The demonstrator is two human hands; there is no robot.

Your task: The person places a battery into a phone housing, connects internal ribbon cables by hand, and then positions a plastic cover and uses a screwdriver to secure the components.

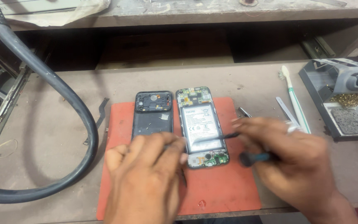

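Where hands blur: toothbrush point(293, 96), tweezers point(286, 110), perhaps screwdriver point(251, 158) beside opened phone point(203, 124).

The left hand point(146, 174) covers the lower end of the back cover point(153, 118) and the opened phone's point(202, 126) lower left corner. The right hand point(289, 155) is motion-blurred; its screwdriver point(253, 158) shows only partly. The bottom edge cuts both wrists.

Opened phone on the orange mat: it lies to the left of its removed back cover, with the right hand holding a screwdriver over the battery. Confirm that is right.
One detail is wrong. In the head view the opened phone lies to the right of the removed back cover, not left. The rest holds: both sit on the orange mat, and the right hand holds a screwdriver over the battery.
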